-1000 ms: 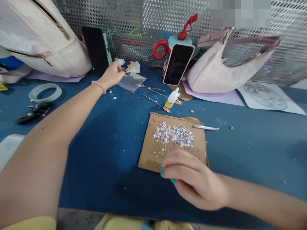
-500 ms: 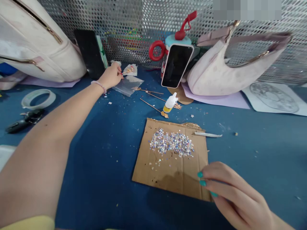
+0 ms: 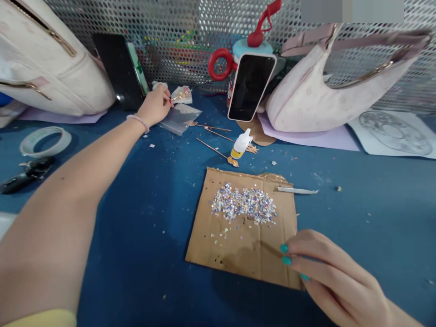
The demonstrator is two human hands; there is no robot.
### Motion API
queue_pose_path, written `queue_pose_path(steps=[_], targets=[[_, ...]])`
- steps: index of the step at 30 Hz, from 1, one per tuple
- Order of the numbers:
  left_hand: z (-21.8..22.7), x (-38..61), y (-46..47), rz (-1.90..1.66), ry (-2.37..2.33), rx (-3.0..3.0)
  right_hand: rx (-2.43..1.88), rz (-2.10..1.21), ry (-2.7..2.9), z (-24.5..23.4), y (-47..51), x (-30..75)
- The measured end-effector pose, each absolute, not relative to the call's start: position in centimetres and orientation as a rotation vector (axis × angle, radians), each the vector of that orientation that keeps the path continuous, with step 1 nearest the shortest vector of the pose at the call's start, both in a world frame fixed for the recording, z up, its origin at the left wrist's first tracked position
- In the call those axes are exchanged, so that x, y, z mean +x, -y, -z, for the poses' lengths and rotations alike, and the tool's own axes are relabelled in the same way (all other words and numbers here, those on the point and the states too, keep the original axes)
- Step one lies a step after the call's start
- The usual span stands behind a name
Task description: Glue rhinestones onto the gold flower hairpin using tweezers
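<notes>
My left hand (image 3: 155, 105) reaches to the back of the table, its fingertips pinched on a thin gold-coloured piece (image 3: 176, 97) beside a small white packet (image 3: 185, 94). Under it lies a clear zip bag (image 3: 179, 119). My right hand (image 3: 337, 274), with teal nails, hovers at the near right corner of a cardboard square (image 3: 238, 252). Its fingers are drawn together; whatever is between them is too unclear to name. A spread of small shiny rhinestones (image 3: 243, 203) covers the upper part of the cardboard. White tweezers (image 3: 296, 190) rest across its right edge.
Gold hair sticks (image 3: 213, 149) lie behind the cardboard, near a small white glue bottle (image 3: 241, 144). A phone (image 3: 252, 86) leans on a red-handled cup (image 3: 220, 64). Bags (image 3: 306, 102) stand along the mesh wall. A tape roll (image 3: 46, 141) is at left.
The view has shifted slightly. My left hand stays by the packet, its fingertips still pinched. My right hand keeps nearly the same place beside the cardboard.
</notes>
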State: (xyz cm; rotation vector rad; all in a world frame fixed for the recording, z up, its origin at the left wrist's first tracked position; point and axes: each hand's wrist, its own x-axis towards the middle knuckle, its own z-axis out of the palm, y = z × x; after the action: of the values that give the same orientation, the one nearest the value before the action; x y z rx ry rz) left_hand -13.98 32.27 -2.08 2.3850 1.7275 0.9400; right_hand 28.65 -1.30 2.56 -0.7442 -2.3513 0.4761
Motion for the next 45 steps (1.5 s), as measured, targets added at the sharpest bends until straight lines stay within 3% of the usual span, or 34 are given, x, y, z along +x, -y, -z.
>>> queue_pose_path(steps=[14,33,45], targets=[[2.2,-13.5,-31.9,-1.131,-1.653,2.295,-0.73,-0.47,2.36,-3.0,1.0,28.4],[2.1,-12.1,-33.4,-1.041,-1.582,2.322,-0.727,-0.467,2.387,-3.3,1.0,28.4],[1.2,-11.8,-30.5,-1.359,-1.53,1.759,-0.755,-0.47,2.369,-2.8,0.7,28.4]])
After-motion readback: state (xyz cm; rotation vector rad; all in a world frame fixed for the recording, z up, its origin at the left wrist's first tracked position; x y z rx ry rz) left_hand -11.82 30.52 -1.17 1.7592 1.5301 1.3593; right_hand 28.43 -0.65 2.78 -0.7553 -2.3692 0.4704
